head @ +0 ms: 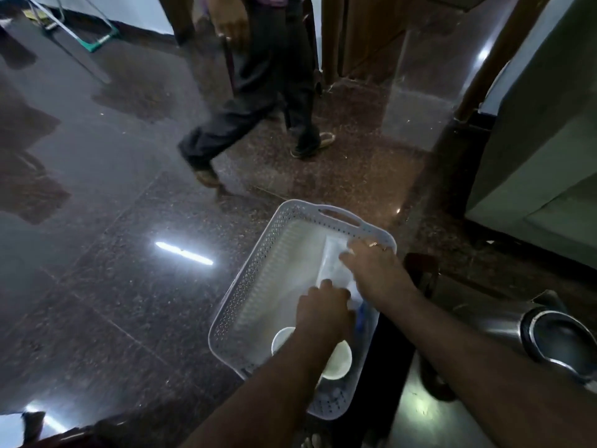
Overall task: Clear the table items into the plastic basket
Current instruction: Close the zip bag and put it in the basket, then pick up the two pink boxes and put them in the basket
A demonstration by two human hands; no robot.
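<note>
A pale grey perforated plastic basket point(258, 270) with a slot handle at its far end sits low in front of me, over the dark floor. Inside it lies a clear plastic packet point(334, 270) along the right side. Both my hands are in the basket on that packet. My left hand point(324, 307) presses down on its near end with curled fingers. My right hand point(371, 270) lies over its far end by the basket's right rim, fingers bent. Two white cups point(281, 338) point(339, 362) lie in the near end, partly hidden by my left forearm. Something blue point(361, 315) shows beside my left hand.
Another person in dark trousers point(258, 101) walks across the polished granite floor point(113, 253) beyond the basket. A steel vessel point(555, 337) stands at the right. A wooden door frame point(355, 33) and a grey cabinet point(542, 140) are behind and to the right.
</note>
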